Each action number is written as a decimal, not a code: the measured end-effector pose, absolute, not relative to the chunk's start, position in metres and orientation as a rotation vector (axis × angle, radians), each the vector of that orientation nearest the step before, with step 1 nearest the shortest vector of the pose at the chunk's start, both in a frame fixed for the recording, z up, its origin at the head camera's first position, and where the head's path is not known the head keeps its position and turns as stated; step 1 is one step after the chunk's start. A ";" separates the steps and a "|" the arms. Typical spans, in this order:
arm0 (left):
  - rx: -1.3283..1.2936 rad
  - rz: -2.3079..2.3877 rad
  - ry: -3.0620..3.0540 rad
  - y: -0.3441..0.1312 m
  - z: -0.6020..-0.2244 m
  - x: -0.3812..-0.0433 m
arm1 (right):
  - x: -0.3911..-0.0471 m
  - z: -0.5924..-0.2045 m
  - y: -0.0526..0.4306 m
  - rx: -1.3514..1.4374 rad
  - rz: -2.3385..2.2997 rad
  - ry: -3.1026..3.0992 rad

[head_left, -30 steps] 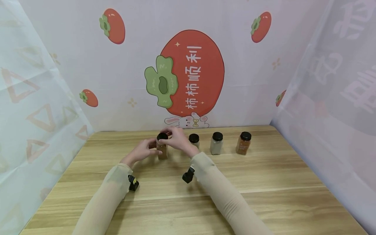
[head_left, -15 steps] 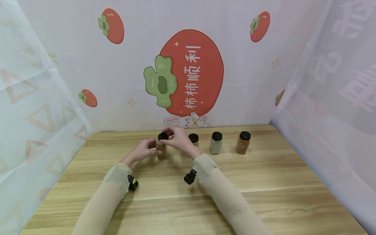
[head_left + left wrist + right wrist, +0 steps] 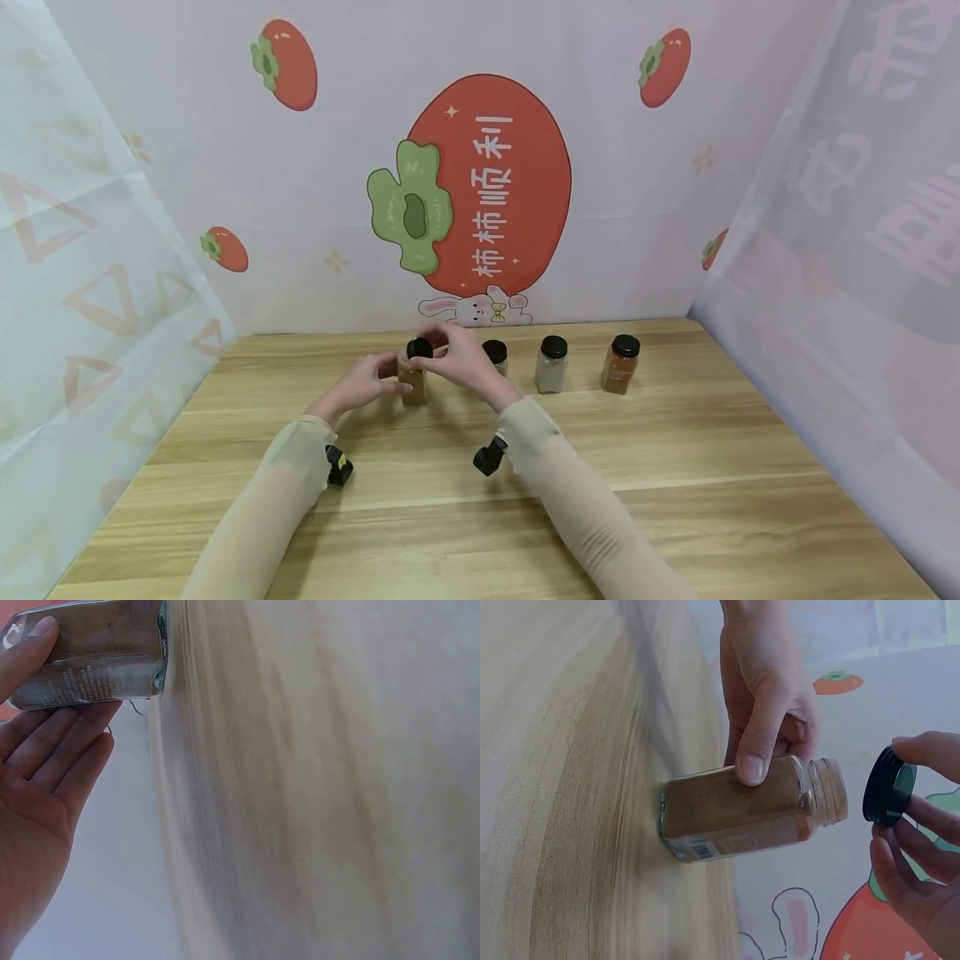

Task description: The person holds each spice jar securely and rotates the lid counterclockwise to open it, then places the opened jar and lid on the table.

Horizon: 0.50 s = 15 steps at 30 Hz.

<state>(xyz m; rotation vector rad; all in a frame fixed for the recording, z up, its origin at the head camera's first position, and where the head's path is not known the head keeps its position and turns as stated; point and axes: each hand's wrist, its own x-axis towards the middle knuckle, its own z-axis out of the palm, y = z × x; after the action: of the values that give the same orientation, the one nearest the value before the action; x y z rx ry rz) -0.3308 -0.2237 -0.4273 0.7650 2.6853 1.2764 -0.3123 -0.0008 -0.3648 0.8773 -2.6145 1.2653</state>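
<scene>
Jar (image 3: 742,814), brown powder (image 3: 705,796), lid (image 3: 880,789) off

White lettering (image 3: 492,196) 柿柿顺利, bottom to top, on red persimmon print (image 3: 536,183) beyond far edge of desk (image 3: 450,525). Open jar (image 3: 735,802): barcode (image 3: 700,849); small print (image 3: 84,685) illegible.

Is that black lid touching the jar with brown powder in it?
Apart. The right wrist view shows a plain gap between the black lid and the threaded neck of the jar.
</scene>
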 end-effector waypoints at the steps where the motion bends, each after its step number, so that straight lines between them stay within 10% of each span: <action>1: 0.764 1.276 2.687 -0.224 -0.427 -0.331 | -0.312 -0.365 0.000 0.874 1.265 -2.615; 15: 0.765 1.274 2.681 -0.223 -0.426 -0.330 | -0.302 -0.367 0.005 0.884 1.309 -2.590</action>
<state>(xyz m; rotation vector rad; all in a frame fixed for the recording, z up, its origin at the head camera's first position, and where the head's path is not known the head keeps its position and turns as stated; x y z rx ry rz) -0.3295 -0.2231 -0.4255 0.7653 2.6814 1.2740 -0.3024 0.0048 -0.3665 0.8843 -2.5903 1.3088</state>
